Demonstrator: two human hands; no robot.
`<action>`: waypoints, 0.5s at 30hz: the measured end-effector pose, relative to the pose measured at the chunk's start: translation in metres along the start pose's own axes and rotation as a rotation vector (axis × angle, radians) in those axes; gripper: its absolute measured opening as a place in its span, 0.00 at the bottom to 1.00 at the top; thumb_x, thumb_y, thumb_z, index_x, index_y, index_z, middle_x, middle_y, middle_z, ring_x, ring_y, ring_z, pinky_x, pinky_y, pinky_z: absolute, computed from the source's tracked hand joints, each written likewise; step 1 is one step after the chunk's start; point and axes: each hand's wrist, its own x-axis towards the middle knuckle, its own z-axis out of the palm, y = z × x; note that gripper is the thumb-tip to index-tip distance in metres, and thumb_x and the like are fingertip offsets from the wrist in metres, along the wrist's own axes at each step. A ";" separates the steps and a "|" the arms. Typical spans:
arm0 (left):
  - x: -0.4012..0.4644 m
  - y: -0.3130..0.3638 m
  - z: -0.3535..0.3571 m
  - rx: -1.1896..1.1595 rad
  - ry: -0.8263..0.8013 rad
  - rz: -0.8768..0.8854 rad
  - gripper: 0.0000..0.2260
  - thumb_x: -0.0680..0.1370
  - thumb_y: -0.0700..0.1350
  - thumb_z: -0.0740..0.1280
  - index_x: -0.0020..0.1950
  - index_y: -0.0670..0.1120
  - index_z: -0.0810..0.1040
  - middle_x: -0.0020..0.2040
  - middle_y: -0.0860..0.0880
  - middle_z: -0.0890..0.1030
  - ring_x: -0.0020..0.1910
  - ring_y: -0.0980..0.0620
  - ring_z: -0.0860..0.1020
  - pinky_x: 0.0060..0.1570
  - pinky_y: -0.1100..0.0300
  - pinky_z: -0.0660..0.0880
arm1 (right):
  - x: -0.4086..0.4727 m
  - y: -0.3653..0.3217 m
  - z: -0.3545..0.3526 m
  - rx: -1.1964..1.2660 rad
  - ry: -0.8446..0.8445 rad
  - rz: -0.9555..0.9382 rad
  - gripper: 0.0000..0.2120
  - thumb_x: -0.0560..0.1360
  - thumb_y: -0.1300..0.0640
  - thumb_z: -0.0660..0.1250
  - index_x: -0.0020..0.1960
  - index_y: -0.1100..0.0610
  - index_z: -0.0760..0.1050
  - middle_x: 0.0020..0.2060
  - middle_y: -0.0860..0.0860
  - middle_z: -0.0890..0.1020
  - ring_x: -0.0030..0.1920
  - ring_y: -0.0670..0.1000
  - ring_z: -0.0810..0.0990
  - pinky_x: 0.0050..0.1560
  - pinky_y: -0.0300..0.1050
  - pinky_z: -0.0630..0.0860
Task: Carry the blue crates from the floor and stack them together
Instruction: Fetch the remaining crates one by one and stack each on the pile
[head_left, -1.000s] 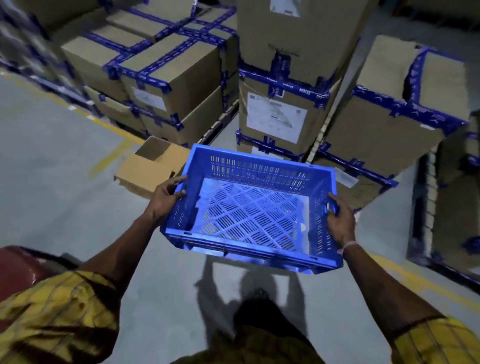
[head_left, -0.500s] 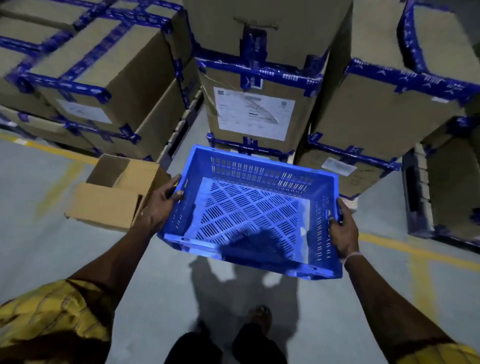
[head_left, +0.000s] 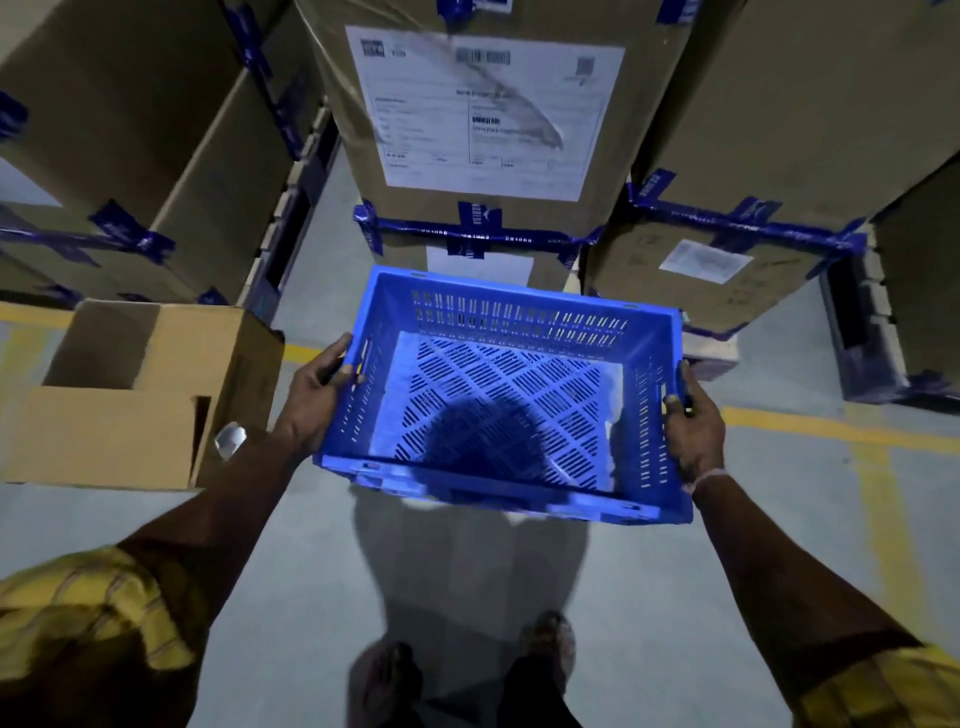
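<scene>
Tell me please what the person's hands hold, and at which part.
An empty blue slotted plastic crate: left hand and right hand grip its two opposite short sides at the rim.

Blue moulded plastic for the crate (head_left: 511, 395), smooth and faintly glossy, slotted along the walls and lattice-cut across the base. Matt brown corrugated cardboard for the open box (head_left: 130, 395) at 9 o'clock and the stacked cartons (head_left: 519, 208) at 12 o'clock. Shiny blue tape (head_left: 467, 236) along carton edges; 1 flat white paper label (head_left: 488, 111), printed, slightly creased. Smooth grey concrete floor (head_left: 649, 597), dull sheen, worn yellow painted lines (head_left: 831, 431). Woven yellow checked cloth for the sleeves (head_left: 88, 613).
</scene>
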 end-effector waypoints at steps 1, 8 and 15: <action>0.004 -0.007 0.000 -0.006 -0.005 0.000 0.21 0.84 0.38 0.62 0.76 0.50 0.71 0.69 0.50 0.78 0.55 0.53 0.82 0.52 0.56 0.82 | 0.000 0.006 0.002 -0.013 -0.014 0.003 0.20 0.83 0.60 0.61 0.71 0.44 0.73 0.64 0.53 0.80 0.60 0.53 0.81 0.61 0.53 0.79; 0.010 -0.024 -0.003 -0.008 0.011 0.002 0.20 0.84 0.40 0.64 0.76 0.52 0.72 0.60 0.62 0.83 0.52 0.58 0.84 0.49 0.58 0.83 | -0.002 0.009 0.010 -0.025 0.001 -0.027 0.21 0.83 0.56 0.60 0.76 0.47 0.67 0.60 0.58 0.77 0.60 0.57 0.78 0.63 0.58 0.76; 0.000 -0.020 -0.008 0.011 -0.011 -0.015 0.21 0.84 0.37 0.62 0.77 0.49 0.70 0.57 0.66 0.83 0.49 0.61 0.83 0.52 0.57 0.83 | -0.022 -0.001 0.008 0.093 -0.002 0.140 0.18 0.82 0.46 0.62 0.67 0.55 0.74 0.56 0.56 0.79 0.58 0.57 0.80 0.58 0.55 0.79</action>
